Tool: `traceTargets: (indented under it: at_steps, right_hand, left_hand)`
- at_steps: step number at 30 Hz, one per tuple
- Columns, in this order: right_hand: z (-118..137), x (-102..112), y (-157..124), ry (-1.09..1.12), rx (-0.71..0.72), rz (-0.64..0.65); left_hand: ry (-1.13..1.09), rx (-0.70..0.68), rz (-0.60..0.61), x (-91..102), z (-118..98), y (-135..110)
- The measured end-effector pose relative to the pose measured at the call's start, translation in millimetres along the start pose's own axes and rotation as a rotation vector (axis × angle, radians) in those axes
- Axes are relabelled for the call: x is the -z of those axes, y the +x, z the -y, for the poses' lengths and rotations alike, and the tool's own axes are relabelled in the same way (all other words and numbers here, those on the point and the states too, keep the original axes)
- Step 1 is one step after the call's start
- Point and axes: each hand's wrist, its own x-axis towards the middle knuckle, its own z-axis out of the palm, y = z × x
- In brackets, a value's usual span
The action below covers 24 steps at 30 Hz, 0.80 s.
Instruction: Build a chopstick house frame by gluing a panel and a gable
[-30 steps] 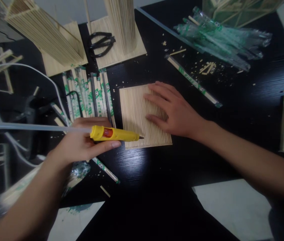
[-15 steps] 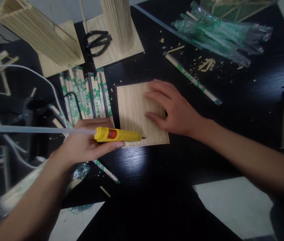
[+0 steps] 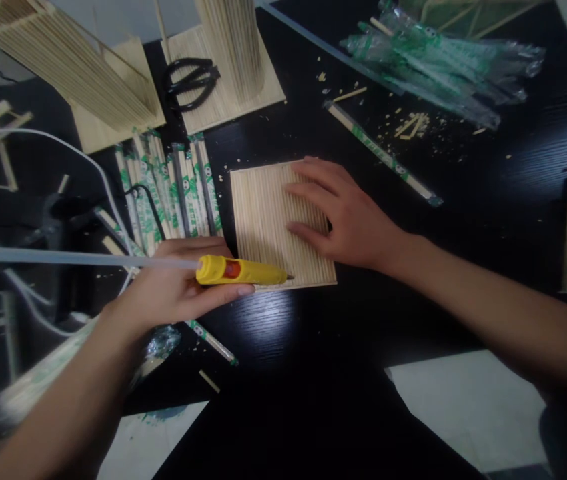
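Observation:
My left hand (image 3: 178, 283) is wrapped round a yellow hot glue gun (image 3: 258, 271), whose nozzle points right. A long translucent glue stick (image 3: 78, 257) runs out of its back end to the left. The nozzle is over the near edge of a flat panel of wooden sticks (image 3: 263, 207) lying on the black table; whether it touches cannot be made out. My right hand (image 3: 348, 217) lies on the panel's right side with its fingers spread.
Wrapped chopsticks (image 3: 188, 187) lie left of the panel. Behind stand two stick structures on bases, a column (image 3: 231, 53) and a slanted box (image 3: 78, 73), with a black cable coil (image 3: 191, 83). Empty plastic wrappers (image 3: 428, 60) lie at the back right. A white cable (image 3: 98, 167) loops at left.
The glue gun in my left hand has shifted slightly right along the panel's near edge. My right hand stays on the panel.

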Motion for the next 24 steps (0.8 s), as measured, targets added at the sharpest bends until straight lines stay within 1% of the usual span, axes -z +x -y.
traceTargets:
  at_steps: [10, 18, 24]
  right_hand:
    - [2.2, 1.5, 0.7, -0.005, -0.019, 0.01]
    - [4.8, 3.3, 1.7, -0.006, -0.036, 0.026]
    - [4.1, 3.0, 1.5, -0.009, -0.025, 0.022]
  left_hand:
    - [0.03, 0.016, -0.011, -0.5, 2.2, -0.5]
    - [0.13, 0.014, -0.052, -0.5, 2.1, -0.2]
    - [0.125, 0.005, -0.086, -1.2, 3.4, -0.7]
